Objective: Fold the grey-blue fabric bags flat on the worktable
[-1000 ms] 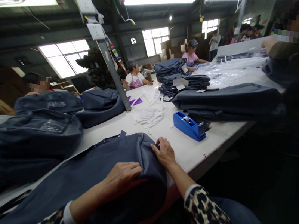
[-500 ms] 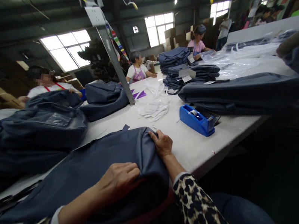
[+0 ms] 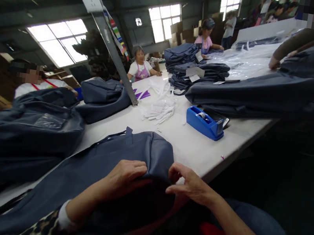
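Observation:
A dark blue-grey bag (image 3: 98, 164) lies on the near edge of the white table in front of me, its rounded end toward the right. My left hand (image 3: 127, 176) grips a fold on top of that end, fingers bent over it, their tips partly hidden. Just off the bag's right edge is my right hand (image 3: 189, 184); its thumb and curled fingers stand apart, with nothing visible between them. A small strap tab sticks up from the bag's far edge.
A blue tape dispenser (image 3: 205, 123) stands beyond my right hand. White strips (image 3: 160, 108) lie mid-table, near a metal post (image 3: 115, 57). More dark bags are heaped at left (image 3: 28, 137) and stacked at back right (image 3: 195, 74). Several people are around the table.
My right hand has let go of the bag's far corner and come back toward me along its right edge. My left hand stays on the fold. The co-worker's arm at right has reached further left.

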Action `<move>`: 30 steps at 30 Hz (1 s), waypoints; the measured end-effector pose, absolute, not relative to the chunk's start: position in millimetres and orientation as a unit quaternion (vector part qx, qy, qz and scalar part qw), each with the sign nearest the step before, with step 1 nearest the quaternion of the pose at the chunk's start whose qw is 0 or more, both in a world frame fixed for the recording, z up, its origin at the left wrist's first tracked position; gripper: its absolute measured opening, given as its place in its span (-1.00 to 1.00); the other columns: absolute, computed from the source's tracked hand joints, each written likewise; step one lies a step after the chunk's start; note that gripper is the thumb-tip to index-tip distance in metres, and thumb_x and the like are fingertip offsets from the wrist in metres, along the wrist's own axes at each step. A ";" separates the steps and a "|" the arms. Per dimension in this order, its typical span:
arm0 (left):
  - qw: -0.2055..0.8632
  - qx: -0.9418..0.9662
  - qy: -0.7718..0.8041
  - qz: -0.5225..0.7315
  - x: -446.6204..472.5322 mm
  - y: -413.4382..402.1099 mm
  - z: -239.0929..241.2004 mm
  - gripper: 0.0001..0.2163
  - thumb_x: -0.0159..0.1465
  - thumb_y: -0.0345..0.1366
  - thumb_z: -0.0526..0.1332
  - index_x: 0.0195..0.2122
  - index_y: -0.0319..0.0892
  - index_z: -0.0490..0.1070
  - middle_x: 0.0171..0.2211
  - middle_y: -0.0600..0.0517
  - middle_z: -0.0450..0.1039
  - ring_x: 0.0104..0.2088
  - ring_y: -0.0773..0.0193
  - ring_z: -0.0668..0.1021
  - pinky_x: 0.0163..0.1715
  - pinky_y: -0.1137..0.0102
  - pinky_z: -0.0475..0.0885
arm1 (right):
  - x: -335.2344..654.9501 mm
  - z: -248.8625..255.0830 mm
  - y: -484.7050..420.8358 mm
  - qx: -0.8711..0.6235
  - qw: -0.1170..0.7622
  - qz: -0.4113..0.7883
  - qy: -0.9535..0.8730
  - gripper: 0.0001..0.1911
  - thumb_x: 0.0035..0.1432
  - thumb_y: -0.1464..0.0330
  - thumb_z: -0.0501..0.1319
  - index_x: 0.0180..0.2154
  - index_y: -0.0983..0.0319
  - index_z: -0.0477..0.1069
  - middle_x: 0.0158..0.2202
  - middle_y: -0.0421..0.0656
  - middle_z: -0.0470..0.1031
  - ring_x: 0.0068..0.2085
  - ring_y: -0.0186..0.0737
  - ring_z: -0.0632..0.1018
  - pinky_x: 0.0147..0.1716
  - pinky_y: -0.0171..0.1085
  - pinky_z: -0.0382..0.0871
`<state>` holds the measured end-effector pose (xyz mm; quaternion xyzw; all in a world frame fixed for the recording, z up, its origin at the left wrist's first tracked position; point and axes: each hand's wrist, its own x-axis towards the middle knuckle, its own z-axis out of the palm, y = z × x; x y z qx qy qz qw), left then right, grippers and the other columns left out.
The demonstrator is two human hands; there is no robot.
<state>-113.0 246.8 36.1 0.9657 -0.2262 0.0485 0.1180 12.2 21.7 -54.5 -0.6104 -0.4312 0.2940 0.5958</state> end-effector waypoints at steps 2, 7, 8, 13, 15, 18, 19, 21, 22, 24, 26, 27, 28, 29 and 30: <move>0.132 0.965 -0.227 0.025 -110.2 248.5 39.4 -0.68 0.44 -0.23 0.09 -0.49 -0.19 0.24 -0.50 0.11 0.24 -0.50 0.39 0.32 -0.48 0.44 0.14 | 11.0 -55.9 24.1 -0.591 0.586 0.344 -0.435 -0.56 -0.07 0.09 0.45 -0.37 0.21 0.33 -0.39 -0.31 0.33 -0.35 -0.35 0.33 -0.34 -0.35 0.22; 0.173 0.955 -0.237 -0.039 -109.8 253.2 44.5 -0.70 0.43 -0.21 0.10 -0.45 -0.20 0.29 -0.48 0.10 0.26 -0.46 0.39 0.35 -0.45 0.46 0.18 | 30.8 -50.6 46.2 -0.554 0.513 0.443 -0.484 -0.50 -0.17 0.10 0.49 -0.43 0.21 0.25 -0.49 -0.36 0.27 -0.44 -0.40 0.27 -0.47 -0.37 0.12; 0.177 0.954 -0.239 -0.042 -109.9 253.5 44.9 -0.70 0.43 -0.20 0.11 -0.45 -0.20 0.29 -0.47 0.10 0.27 -0.46 0.39 0.35 -0.45 0.45 0.18 | 33.2 -49.0 49.5 -0.565 0.496 0.442 -0.490 -0.50 -0.18 0.11 0.49 -0.44 0.21 0.24 -0.51 -0.37 0.26 -0.45 -0.40 0.27 -0.49 -0.37 0.10; 0.132 0.957 -0.255 -0.031 -109.7 248.5 43.7 -0.74 0.44 -0.24 0.09 -0.40 -0.18 0.34 -0.45 0.09 0.32 -0.45 0.38 0.37 -0.44 0.44 0.20 | 24.5 -52.5 56.9 -0.715 0.381 0.252 -0.529 -0.56 -0.10 0.16 0.48 -0.42 0.19 0.27 -0.53 -0.38 0.26 -0.50 -0.41 0.24 -0.51 -0.36 -0.02; 0.089 0.957 -0.278 -0.004 -110.5 243.7 41.6 -0.74 0.45 -0.26 0.07 -0.40 -0.17 0.35 -0.46 0.09 0.34 -0.46 0.36 0.38 -0.45 0.42 0.19 | 14.3 -58.8 58.2 -0.757 0.355 0.178 -0.519 -0.63 -0.01 0.16 0.43 -0.36 0.17 0.30 -0.55 -0.37 0.26 -0.52 -0.40 0.24 -0.51 -0.35 -0.05; 0.024 0.949 -0.311 0.052 -116.1 234.7 34.3 -0.74 0.45 -0.28 0.05 -0.40 -0.17 0.32 -0.49 0.09 0.34 -0.49 0.33 0.37 -0.47 0.38 0.19 | -2.4 -67.7 60.5 -0.778 0.356 0.138 -0.499 -0.79 0.13 0.29 0.33 -0.26 0.17 0.33 -0.49 -0.30 0.38 -0.48 -0.34 0.35 -0.48 -0.33 0.00; 0.006 0.946 -0.315 0.072 -119.7 231.2 30.1 -0.74 0.45 -0.30 0.04 -0.41 -0.17 0.31 -0.50 0.09 0.33 -0.51 0.32 0.36 -0.48 0.36 0.19 | -7.5 -70.0 61.2 -0.782 0.356 0.128 -0.495 -0.83 0.15 0.33 0.29 -0.24 0.18 0.33 -0.45 -0.27 0.42 -0.44 -0.31 0.40 -0.46 -0.33 0.04; -0.021 0.946 -0.306 0.108 -129.9 223.6 17.9 -0.72 0.45 -0.35 0.01 -0.44 -0.16 0.27 -0.52 0.08 0.31 -0.53 0.29 0.33 -0.49 0.34 0.17 | -16.0 -74.0 62.2 -0.790 0.354 0.109 -0.489 -0.89 0.19 0.39 0.22 -0.21 0.21 0.33 -0.37 -0.20 0.49 -0.35 -0.25 0.47 -0.41 -0.33 0.11; -0.028 0.948 -0.292 0.122 -136.2 219.6 9.6 -0.72 0.44 -0.37 -0.01 -0.45 -0.16 0.25 -0.52 0.08 0.30 -0.53 0.27 0.32 -0.49 0.33 0.16 | -19.4 -75.9 62.5 -0.793 0.352 0.101 -0.486 -0.90 0.20 0.42 0.19 -0.20 0.22 0.33 -0.34 -0.16 0.50 -0.32 -0.23 0.49 -0.39 -0.32 0.14; -0.027 0.956 -0.250 0.149 -149.5 212.1 -11.0 -0.72 0.43 -0.41 -0.02 -0.46 -0.15 0.23 -0.52 0.06 0.28 -0.51 0.25 0.32 -0.47 0.32 0.16 | -24.4 -79.8 63.2 -0.800 0.346 0.089 -0.482 -0.90 0.20 0.46 0.14 -0.20 0.24 0.34 -0.31 -0.11 0.51 -0.29 -0.20 0.50 -0.35 -0.31 0.18; -0.014 0.962 -0.200 0.183 -161.5 206.6 -34.6 -0.73 0.41 -0.42 -0.01 -0.47 -0.14 0.21 -0.53 0.06 0.26 -0.49 0.24 0.32 -0.44 0.32 0.17 | -27.4 -83.7 64.0 -0.806 0.342 0.083 -0.476 -0.88 0.18 0.50 0.11 -0.22 0.26 0.36 -0.32 -0.07 0.51 -0.29 -0.18 0.50 -0.33 -0.29 0.21; -0.007 0.963 -0.177 0.202 -166.3 205.1 -46.2 -0.72 0.41 -0.41 -0.02 -0.48 -0.14 0.20 -0.53 0.05 0.26 -0.48 0.23 0.33 -0.42 0.32 0.17 | -28.1 -85.3 64.4 -0.808 0.342 0.083 -0.473 -0.87 0.17 0.50 0.11 -0.22 0.26 0.36 -0.32 -0.06 0.51 -0.29 -0.17 0.50 -0.32 -0.28 0.22; 0.001 0.963 -0.157 0.219 -170.1 204.4 -56.7 -0.72 0.41 -0.41 -0.02 -0.48 -0.13 0.19 -0.52 0.04 0.27 -0.48 0.22 0.33 -0.41 0.32 0.18 | -28.1 -86.6 64.7 -0.808 0.344 0.085 -0.470 -0.86 0.17 0.50 0.13 -0.21 0.26 0.37 -0.31 -0.05 0.51 -0.29 -0.16 0.51 -0.32 -0.28 0.22; 0.009 0.963 -0.138 0.232 -172.9 204.6 -65.6 -0.73 0.41 -0.41 -0.02 -0.48 -0.13 0.18 -0.51 0.03 0.28 -0.47 0.22 0.33 -0.40 0.32 0.19 | -27.4 -87.5 64.6 -0.807 0.349 0.089 -0.468 -0.85 0.15 0.50 0.15 -0.20 0.26 0.36 -0.30 -0.06 0.52 -0.28 -0.16 0.51 -0.32 -0.28 0.22; 0.019 0.963 -0.121 0.240 -174.7 205.3 -72.7 -0.73 0.40 -0.40 -0.02 -0.48 -0.13 0.18 -0.50 0.02 0.30 -0.46 0.21 0.34 -0.40 0.31 0.20 | -25.5 -87.9 64.0 -0.805 0.356 0.095 -0.465 -0.83 0.14 0.49 0.18 -0.18 0.25 0.36 -0.30 -0.07 0.52 -0.28 -0.16 0.51 -0.33 -0.28 0.22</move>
